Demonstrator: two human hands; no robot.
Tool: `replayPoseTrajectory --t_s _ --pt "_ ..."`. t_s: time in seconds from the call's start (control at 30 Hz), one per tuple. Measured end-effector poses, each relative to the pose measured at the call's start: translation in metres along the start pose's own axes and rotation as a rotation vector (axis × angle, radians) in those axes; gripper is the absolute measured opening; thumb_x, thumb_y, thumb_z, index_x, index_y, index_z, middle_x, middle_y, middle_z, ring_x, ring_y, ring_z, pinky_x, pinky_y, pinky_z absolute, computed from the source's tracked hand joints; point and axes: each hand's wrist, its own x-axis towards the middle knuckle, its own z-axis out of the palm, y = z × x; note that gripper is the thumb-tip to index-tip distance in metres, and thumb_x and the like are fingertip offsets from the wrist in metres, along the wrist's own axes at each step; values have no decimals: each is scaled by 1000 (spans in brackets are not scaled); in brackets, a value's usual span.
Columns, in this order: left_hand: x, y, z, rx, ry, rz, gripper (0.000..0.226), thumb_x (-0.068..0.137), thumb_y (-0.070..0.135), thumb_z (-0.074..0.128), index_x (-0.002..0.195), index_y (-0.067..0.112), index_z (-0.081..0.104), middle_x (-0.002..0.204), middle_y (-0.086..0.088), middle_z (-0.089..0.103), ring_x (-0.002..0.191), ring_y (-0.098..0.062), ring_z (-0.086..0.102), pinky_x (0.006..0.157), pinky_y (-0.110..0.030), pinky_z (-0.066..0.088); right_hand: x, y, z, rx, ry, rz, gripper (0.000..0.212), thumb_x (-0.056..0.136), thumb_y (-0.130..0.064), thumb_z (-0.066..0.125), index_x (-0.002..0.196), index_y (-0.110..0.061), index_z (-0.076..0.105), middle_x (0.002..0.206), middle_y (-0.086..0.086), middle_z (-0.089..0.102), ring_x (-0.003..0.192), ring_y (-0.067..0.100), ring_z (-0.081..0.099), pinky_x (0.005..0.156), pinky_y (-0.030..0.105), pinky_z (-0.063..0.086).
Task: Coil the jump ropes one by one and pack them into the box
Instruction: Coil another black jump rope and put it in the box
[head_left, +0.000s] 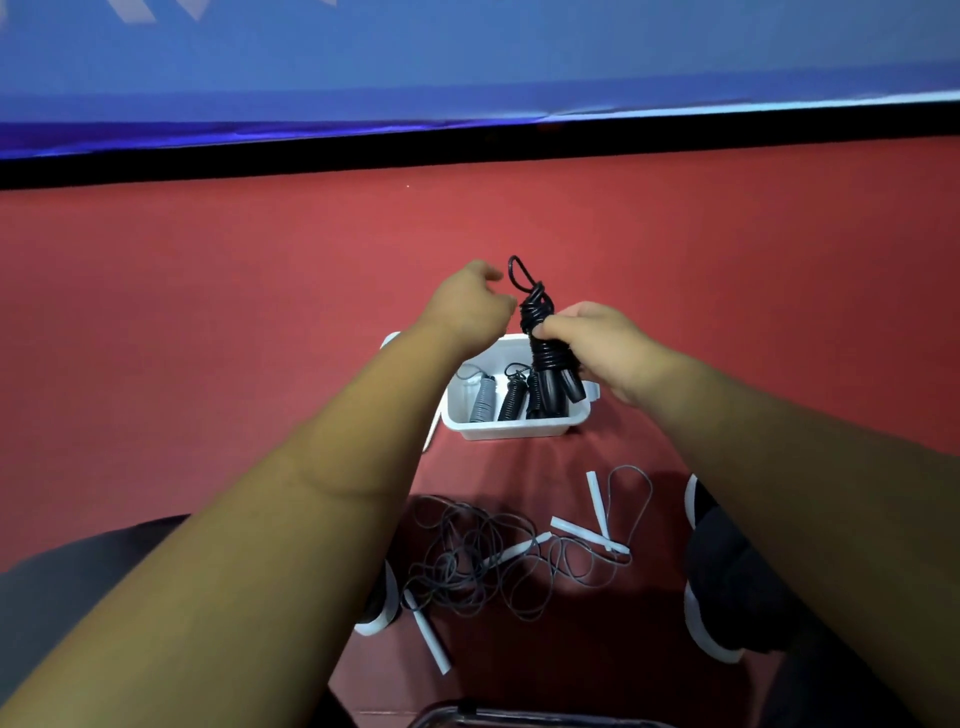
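My right hand (597, 343) grips a coiled black jump rope (540, 338) upright above the white box (514, 428), its two black handles pointing down at the box and a small loop sticking up. My left hand (467, 306) hovers just left of the coil with its fingers curled; whether they pinch the cord is hidden. Inside the box lie a grey coiled rope (482, 400) and a black coiled rope (511, 397). On the red floor nearer to me sprawl tangled dark ropes (478, 561) with white handles (582, 530).
My shoes (711, 613) stand either side of the tangle. A loose white handle (428, 636) lies near my left foot. A black strip and a blue wall (467, 62) bound the floor at the far side. A clear container rim (493, 719) shows at the bottom edge.
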Motion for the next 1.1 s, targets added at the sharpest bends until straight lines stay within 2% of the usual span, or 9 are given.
replayPoseTrajectory --t_s 0.13,0.27,0.33,0.4,0.5,0.6,0.73,0.9,1.1 --pt "20 -24 5 -176 -71 -29 31 103 15 59 134 16 60 107 -7 72 81 -20 71 70 -35 57 28 9 7 -13 -26 60 28 87 -28 76 109 -11 74 92 9 80 74 22 74 70 36 57" --pt "46 -56 16 -256 -85 -93 27 104 12 58 130 17 66 108 -4 74 83 -18 70 76 -34 57 59 24 20 -10 -43 132 23 91 -26 72 101 -6 74 82 11 78 72 25 74 73 41 63" --pt "59 -71 25 -302 -89 -135 29 103 6 54 127 15 67 113 -5 75 86 -19 69 80 -36 56 77 37 30 -25 -38 159 25 90 -29 76 102 -7 75 92 15 81 77 26 75 78 43 64" --pt "72 -85 36 -317 -100 -162 34 102 -1 48 126 14 67 116 -3 75 88 -19 68 83 -37 56 93 51 39 -63 -49 171 35 79 -36 82 99 -8 78 96 15 81 82 26 78 81 43 66" --pt "92 -108 53 -340 -102 -202 34 102 1 48 126 15 67 119 -1 74 93 -19 70 89 -38 57 120 75 47 -57 -28 220 52 63 -45 81 98 -7 80 88 12 81 86 32 80 85 58 65" --pt "107 -136 67 -368 -68 -271 29 101 5 53 123 14 68 113 -1 74 88 -17 71 91 -38 59 136 92 55 -60 5 259 37 78 -39 78 97 -8 80 83 7 81 86 32 80 84 50 66" --pt "111 -168 79 -372 -52 -359 23 101 4 50 115 12 66 111 -5 75 80 -19 68 75 -33 53 157 119 62 -35 41 288 43 68 -42 80 94 -8 78 86 11 81 83 33 80 83 55 66" --pt "108 -192 88 -398 -27 -437 21 102 3 45 109 12 63 104 -8 72 76 -21 66 70 -32 49 173 131 66 -16 59 309 39 73 -35 79 101 -7 76 94 13 81 83 32 81 85 49 66" --pt "100 -207 88 -401 -14 -470 22 101 4 46 110 11 65 97 -5 73 69 -20 65 63 -29 47 179 135 68 -141 115 342 35 88 -20 58 111 3 72 104 17 78 98 34 78 97 50 62"
